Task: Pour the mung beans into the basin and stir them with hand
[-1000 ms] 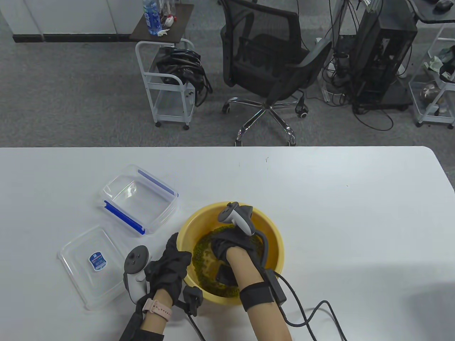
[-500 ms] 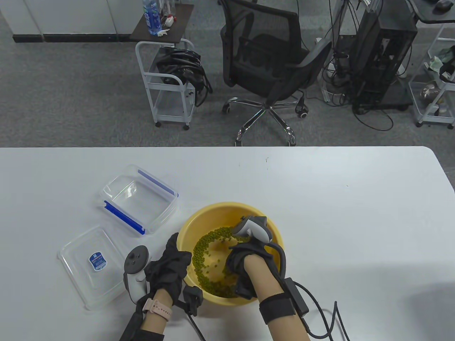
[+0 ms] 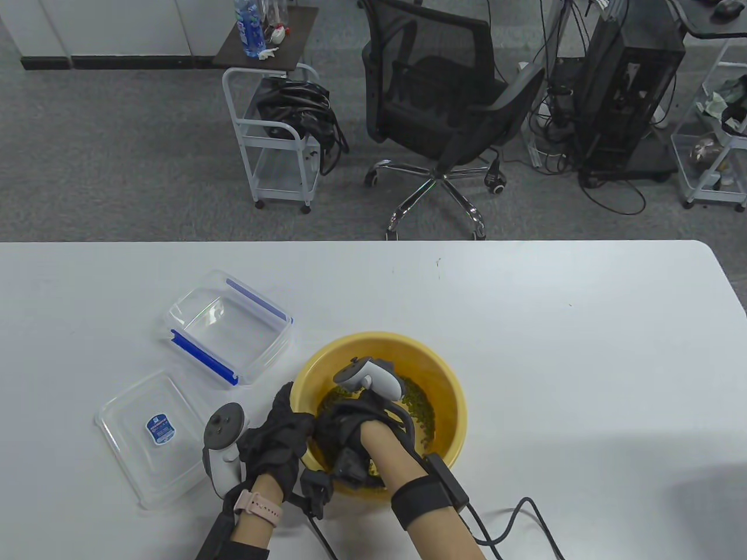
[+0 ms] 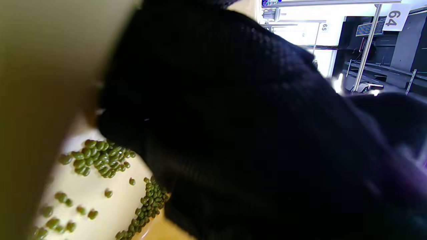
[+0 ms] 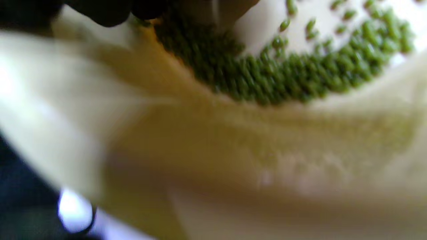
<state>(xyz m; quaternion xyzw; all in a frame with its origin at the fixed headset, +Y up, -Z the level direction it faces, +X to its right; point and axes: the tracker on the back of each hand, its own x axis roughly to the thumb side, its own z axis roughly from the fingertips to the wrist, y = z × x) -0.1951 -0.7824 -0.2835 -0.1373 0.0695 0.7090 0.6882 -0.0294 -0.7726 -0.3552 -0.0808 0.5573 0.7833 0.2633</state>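
Since half a second ago, right hand (image 3: pixel 344 429) has swung from the basin's (image 3: pixel 446 379) right side to its near-left, beside the left hand (image 3: pixel 277 440).

Table view: right hand is down among the mung beans (image 3: pixel 420 402); finger posture cannot be told. Left hand grips the basin rim, fingers curled over it.

Left wrist view: beans (image 4: pixel 100 158) lie scattered below the black glove (image 4: pixel 233 116).

Right wrist view: blurred; beans (image 5: pixel 283 73) banked against the basin wall (image 5: pixel 233 143), fingertips (image 5: pixel 110 11) just above them.

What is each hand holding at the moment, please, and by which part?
The left hand grips the yellow basin by its rim; the right hand holds nothing.
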